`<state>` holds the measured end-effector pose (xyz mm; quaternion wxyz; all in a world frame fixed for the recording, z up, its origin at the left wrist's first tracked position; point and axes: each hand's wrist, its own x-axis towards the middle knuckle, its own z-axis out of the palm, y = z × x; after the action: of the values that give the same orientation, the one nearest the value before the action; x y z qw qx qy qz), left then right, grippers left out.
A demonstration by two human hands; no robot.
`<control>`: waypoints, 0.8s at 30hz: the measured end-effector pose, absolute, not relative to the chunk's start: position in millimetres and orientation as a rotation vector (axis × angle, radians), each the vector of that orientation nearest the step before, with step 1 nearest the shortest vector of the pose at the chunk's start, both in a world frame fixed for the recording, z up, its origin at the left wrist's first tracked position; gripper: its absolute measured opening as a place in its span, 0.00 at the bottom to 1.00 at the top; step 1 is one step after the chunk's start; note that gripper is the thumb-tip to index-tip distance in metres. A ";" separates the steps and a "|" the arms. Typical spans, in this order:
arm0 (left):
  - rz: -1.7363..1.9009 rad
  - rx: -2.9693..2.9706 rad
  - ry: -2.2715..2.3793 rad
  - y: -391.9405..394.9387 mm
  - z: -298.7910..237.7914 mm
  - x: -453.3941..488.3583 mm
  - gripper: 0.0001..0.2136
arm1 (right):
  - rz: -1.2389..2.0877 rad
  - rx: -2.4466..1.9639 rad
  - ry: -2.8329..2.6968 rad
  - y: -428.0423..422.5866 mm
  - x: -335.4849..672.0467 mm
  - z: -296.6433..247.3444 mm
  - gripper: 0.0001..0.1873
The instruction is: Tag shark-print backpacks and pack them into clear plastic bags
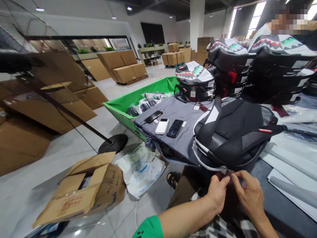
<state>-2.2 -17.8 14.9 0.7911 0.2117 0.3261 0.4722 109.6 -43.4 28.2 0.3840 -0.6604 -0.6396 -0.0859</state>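
Observation:
A black backpack [235, 134] lies on its front on the grey cloth-covered table [173, 112], back panel up, its bottom edge toward me. My left hand [218, 193] and my right hand [249, 193] meet at that near edge. Both hands have their fingers pinched together on something small at the edge of the backpack; I cannot make out what it is. Behind the backpack stand stacks of black-and-white shark-mouth backpacks [250, 66], and one more shark-mouth backpack [194, 82] sits alone on the table.
Two dark phones [175, 128] and a white power bank [162, 126] lie on the cloth. A green bin [138, 96] holds bagged items. An open cardboard box [84, 190] and plastic bags are on the floor beside a fan stand [112, 143]. Clear plastic sheets lie at right. A person stands behind the stacks.

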 end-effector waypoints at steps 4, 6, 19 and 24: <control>0.934 0.287 0.563 -7.0 2.3 15.0 0.25 | 0.247 -1.815 -1.463 -42.0 120.5 30.0 0.27; 0.945 0.256 0.597 -7.4 -5.1 18.0 0.27 | 0.375 -1.827 -1.425 -39.7 127.7 30.8 0.27; 0.963 0.247 0.701 -13.4 1.4 17.4 0.25 | 0.204 -1.894 -0.972 -73.5 156.8 30.7 0.26; 0.915 0.279 0.801 -14.6 -4.3 12.0 0.25 | -0.317 -2.218 -0.490 -197.3 259.9 72.5 0.30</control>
<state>12.0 -14.6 -4.3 0.8116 0.1307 0.3752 0.4283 259.9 -197.3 72.5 0.4114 -0.8815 -0.1946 -0.1260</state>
